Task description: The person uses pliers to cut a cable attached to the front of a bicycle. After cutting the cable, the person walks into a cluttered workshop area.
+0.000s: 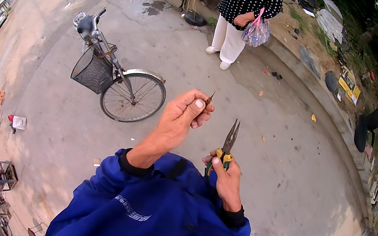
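Between the thumb and fingers of my left hand (181,117) is a small rusty brown piece (209,100) with a thin pointed tip facing up. Its lower end is hidden by my fingers, and I cannot tell its exact kind. My right hand (228,178) is closed round the handles of needle-nose pliers (230,142). The handles are yellow and dark, and the long grey jaws point upward with their tips slightly parted. The pliers are held lower and to the right of the rusty piece, not touching it.
A bicycle (133,97) with a black front basket (92,70) stands ahead on the left. A person (249,9) in a dotted top stands beyond my hands by a kerb (300,69), holding a bag (257,32). Metal racks and tools (3,175) lie far left.
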Motion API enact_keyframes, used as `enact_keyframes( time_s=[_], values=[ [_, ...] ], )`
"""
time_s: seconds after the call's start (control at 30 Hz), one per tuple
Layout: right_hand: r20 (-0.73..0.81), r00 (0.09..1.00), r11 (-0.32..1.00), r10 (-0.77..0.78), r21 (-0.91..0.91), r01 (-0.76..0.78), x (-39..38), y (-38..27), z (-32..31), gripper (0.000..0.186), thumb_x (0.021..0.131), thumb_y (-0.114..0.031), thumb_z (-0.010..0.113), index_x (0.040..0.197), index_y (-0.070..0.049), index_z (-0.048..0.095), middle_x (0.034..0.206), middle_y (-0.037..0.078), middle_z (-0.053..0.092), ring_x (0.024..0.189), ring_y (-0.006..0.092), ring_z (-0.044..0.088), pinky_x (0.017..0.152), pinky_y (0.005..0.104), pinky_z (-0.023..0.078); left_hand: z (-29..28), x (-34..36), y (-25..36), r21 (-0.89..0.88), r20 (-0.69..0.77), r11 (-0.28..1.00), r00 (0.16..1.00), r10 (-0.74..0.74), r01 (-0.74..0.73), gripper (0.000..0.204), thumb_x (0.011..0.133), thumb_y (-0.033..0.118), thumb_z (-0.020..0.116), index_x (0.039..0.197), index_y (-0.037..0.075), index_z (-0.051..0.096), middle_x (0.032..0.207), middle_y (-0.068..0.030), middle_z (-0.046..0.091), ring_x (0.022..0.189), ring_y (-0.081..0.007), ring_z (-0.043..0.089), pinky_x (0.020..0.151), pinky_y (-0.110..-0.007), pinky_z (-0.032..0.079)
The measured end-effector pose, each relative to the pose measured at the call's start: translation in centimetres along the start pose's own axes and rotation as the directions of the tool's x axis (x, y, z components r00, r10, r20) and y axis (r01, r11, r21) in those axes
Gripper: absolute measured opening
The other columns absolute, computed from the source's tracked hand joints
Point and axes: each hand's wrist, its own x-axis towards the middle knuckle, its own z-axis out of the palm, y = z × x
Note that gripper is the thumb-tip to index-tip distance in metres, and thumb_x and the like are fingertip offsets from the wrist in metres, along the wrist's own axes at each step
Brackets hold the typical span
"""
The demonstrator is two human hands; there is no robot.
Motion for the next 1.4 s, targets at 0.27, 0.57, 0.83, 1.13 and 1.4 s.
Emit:
enact_keyframes(
  time_s=[0.27,0.57,0.83,1.13,1.4],
  values=[
    [0.032,0.999,0.999,-0.031,-0.021,0.032,0.6,1.8,0.0,0.033,0.105,-0.025,0.062,0.122,0.003,0.063,0.104,0.009,0.074,0.097,0.0173,0.067,0.086,0.0329,0.054,0.5,0.3,0.1,-0.304,-0.096,0.952,0.994,-0.055,0.024,0.022,0.113,0.027,0.05,0.107,0.006,0.056,0.093,-0.0015,0.055,0.074,-0.0109,0.046,0.065,-0.027,0.038],
    [0.106,0.984,0.978,-0.142,-0.137,0.156,3.3,4.8,1.7,0.035,0.107,-0.027,0.059,0.123,0.004,0.059,0.127,0.016,0.07,0.116,0.0204,0.066,0.1,0.0343,0.05,-1.0,2.2,0.5,-0.724,0.002,0.69,1.0,0.011,-0.006,0.016,0.113,0.023,0.047,0.11,0.01,0.056,0.077,0.0033,0.047,0.067,-0.0091,0.04,0.064,-0.026,0.039],
    [0.164,0.986,0.985,-0.017,0.171,-0.012,3.8,5.8,1.6,0.021,0.103,-0.017,0.066,0.11,0.0,0.057,0.097,0.011,0.071,0.089,0.016,0.067,0.079,0.0318,0.055,-4.1,4.5,1.9,-0.616,-0.205,0.761,0.975,0.091,-0.201,0.025,0.11,0.028,0.055,0.122,0.006,0.055,0.091,-0.0025,0.057,0.086,-0.0141,0.053,0.082,-0.031,0.048],
    [0.169,0.984,0.991,-0.052,0.13,0.029,6.4,0.6,0.5,0.022,0.103,-0.018,0.066,0.11,0.002,0.059,0.102,0.014,0.075,0.089,0.0169,0.07,0.08,0.0325,0.055,-2.5,0.1,-5.2,0.04,-0.053,0.979,0.979,-0.199,0.201,0.029,0.111,0.031,0.052,0.107,0.003,0.058,0.114,-0.0179,0.07,0.109,-0.0255,0.069,0.095,-0.041,0.058],
    [0.139,0.987,0.995,0.079,-0.072,-0.069,5.4,1.4,-2.2,0.016,0.101,-0.014,0.063,0.107,0.001,0.059,0.097,0.01,0.074,0.082,0.0137,0.065,0.072,0.0303,0.05,-8.0,2.3,-2.9,-0.225,-0.309,0.969,0.935,-0.172,0.104,0.025,0.112,0.027,0.049,0.11,0.003,0.055,0.115,-0.0214,0.07,0.106,-0.0306,0.072,0.093,-0.042,0.06]
  ],
)
